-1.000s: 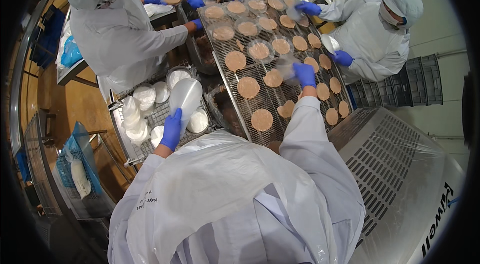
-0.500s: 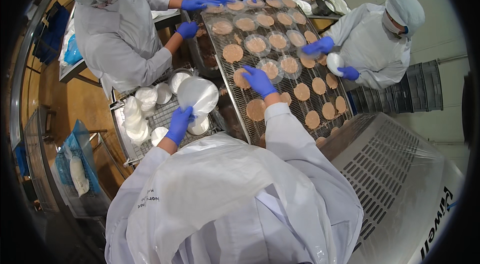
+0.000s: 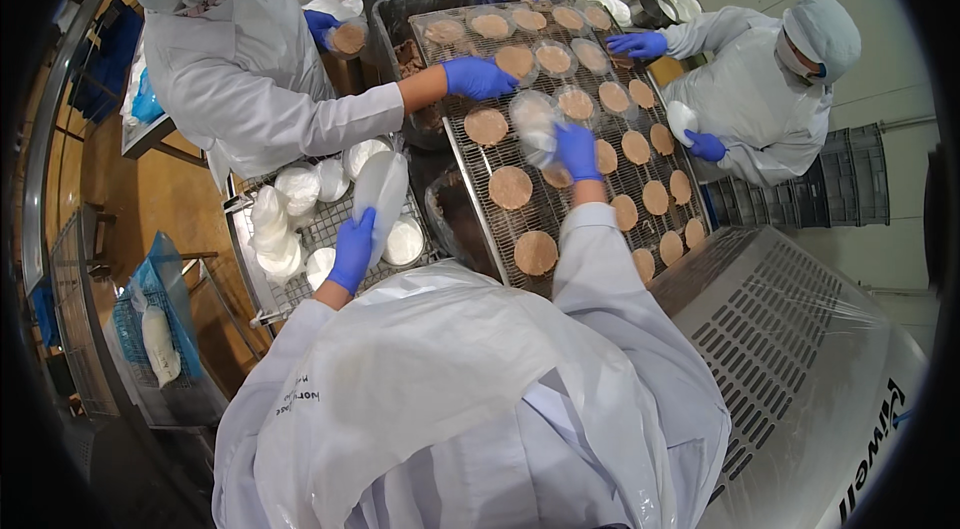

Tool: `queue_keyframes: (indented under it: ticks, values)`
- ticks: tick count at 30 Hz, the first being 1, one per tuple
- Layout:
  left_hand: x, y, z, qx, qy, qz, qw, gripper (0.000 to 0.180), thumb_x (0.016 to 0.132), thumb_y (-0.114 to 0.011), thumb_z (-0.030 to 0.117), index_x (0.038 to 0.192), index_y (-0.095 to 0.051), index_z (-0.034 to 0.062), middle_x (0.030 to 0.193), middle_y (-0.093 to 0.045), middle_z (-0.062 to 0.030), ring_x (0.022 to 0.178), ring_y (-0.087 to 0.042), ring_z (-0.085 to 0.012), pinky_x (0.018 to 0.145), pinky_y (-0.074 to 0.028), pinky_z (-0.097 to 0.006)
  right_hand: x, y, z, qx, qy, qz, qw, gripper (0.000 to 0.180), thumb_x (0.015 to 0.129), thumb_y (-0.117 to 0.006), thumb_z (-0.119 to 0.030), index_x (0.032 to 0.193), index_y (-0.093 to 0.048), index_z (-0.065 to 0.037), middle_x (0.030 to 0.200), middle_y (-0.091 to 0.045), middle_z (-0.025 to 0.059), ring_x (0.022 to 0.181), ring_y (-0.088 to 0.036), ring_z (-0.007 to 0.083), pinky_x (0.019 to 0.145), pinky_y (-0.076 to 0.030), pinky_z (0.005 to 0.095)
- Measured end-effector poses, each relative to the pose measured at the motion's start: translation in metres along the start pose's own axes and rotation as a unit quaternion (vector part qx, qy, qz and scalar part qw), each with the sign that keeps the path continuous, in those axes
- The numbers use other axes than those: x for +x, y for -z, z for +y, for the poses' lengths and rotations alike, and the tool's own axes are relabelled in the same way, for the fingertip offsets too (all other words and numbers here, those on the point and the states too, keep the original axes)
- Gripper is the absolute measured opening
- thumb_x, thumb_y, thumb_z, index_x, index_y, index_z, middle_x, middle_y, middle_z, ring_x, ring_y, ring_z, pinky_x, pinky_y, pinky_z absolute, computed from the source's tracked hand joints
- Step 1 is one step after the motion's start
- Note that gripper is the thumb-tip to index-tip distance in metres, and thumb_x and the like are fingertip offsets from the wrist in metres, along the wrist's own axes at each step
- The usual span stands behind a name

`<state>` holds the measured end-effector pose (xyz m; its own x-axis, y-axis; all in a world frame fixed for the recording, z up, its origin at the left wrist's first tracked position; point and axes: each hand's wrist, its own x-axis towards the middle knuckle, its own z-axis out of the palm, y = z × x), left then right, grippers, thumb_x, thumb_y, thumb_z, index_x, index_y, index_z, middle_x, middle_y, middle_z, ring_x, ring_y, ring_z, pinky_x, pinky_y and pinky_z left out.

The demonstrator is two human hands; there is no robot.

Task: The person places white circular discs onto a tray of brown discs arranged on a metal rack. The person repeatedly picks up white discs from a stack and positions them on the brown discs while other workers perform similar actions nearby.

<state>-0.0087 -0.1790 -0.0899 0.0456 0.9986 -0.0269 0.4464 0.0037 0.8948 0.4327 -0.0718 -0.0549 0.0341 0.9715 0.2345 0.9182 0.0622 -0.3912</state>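
Note:
My left hand [image 3: 354, 251] is closed on the lower edge of a whitish stack of round film sheets [image 3: 381, 194], tilted above the wire rack. My right hand [image 3: 577, 151] reaches over the mesh conveyor belt [image 3: 478, 197], its fingers on a round clear film sheet [image 3: 534, 119]. This sheet looks blurred, and a patty under it is partly hidden. Round pinkish-brown patties lie in rows on the mesh, such as the bare patty [image 3: 510, 187] left of my right hand. Farther up, several patties [image 3: 575, 104] have film discs with them.
A co-worker's gloved hand [image 3: 478, 79] from the left touches a patty near my right hand. Another co-worker [image 3: 750, 89] at the right holds white discs. More film stacks [image 3: 297, 188] stand on the wire rack [image 3: 262, 291]. A slotted metal housing [image 3: 770, 359] sits at right.
My right hand has moved right and now has a film sheet over the belt. The stack in my left hand has tipped more upright. Patties have shifted toward me; the left co-worker's arm has reached in.

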Motion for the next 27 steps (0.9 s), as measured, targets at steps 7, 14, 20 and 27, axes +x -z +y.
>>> queue_keyframes:
  ticks: [7, 14, 20, 27]
  values:
    - [-0.007, 0.0, 0.019, -0.181, 0.189, -0.06, 0.963, 0.04, 0.088, -0.05, 0.033, 0.104, -0.055, -0.0034, 0.084, -0.058, -0.0121, 0.073, -0.054, -0.0177, 0.064, -0.043, -0.03, -0.013, 0.014, 0.092, -0.238, -0.12, 0.033, 0.963, 0.021, 0.084, -0.047, -0.017, 0.094, -0.059, -0.003, 0.081, -0.062, 0.0167, 0.072, -0.058, 0.0366, 0.066, -0.046, 0.0416]
    - [0.001, -0.009, 0.025, -0.217, 0.153, -0.063, 0.962, 0.045, 0.087, -0.051, 0.038, 0.101, -0.056, -0.005, 0.082, -0.059, -0.0093, 0.07, -0.052, -0.015, 0.063, -0.042, -0.028, -0.038, 0.05, 0.125, -0.134, -0.111, -0.058, 0.983, 0.021, 0.081, -0.051, -0.015, 0.092, -0.064, -0.003, 0.082, -0.064, 0.0179, 0.072, -0.062, 0.0297, 0.065, -0.047, 0.0359]
    - [-0.003, 0.002, 0.01, -0.29, 0.248, -0.04, 0.923, 0.045, 0.086, -0.054, 0.035, 0.106, -0.054, -0.0052, 0.09, -0.059, -0.0081, 0.076, -0.053, -0.0126, 0.066, -0.044, -0.026, -0.041, 0.072, 0.101, -0.133, -0.241, 0.112, 0.955, 0.018, 0.08, -0.049, -0.011, 0.089, -0.062, -0.003, 0.078, -0.062, 0.0177, 0.068, -0.06, 0.0313, 0.059, -0.047, 0.0383]
    - [-0.005, -0.002, -0.003, -0.216, 0.13, -0.047, 0.967, 0.046, 0.085, -0.055, 0.037, 0.104, -0.055, -0.005, 0.085, -0.059, -0.0061, 0.07, -0.052, -0.0115, 0.063, -0.043, -0.025, -0.086, 0.022, 0.156, -0.048, -0.206, -0.17, 0.962, 0.011, 0.076, -0.06, -0.01, 0.08, -0.066, -0.001, 0.079, -0.065, 0.0116, 0.073, -0.061, 0.0194, 0.07, -0.046, 0.0331]
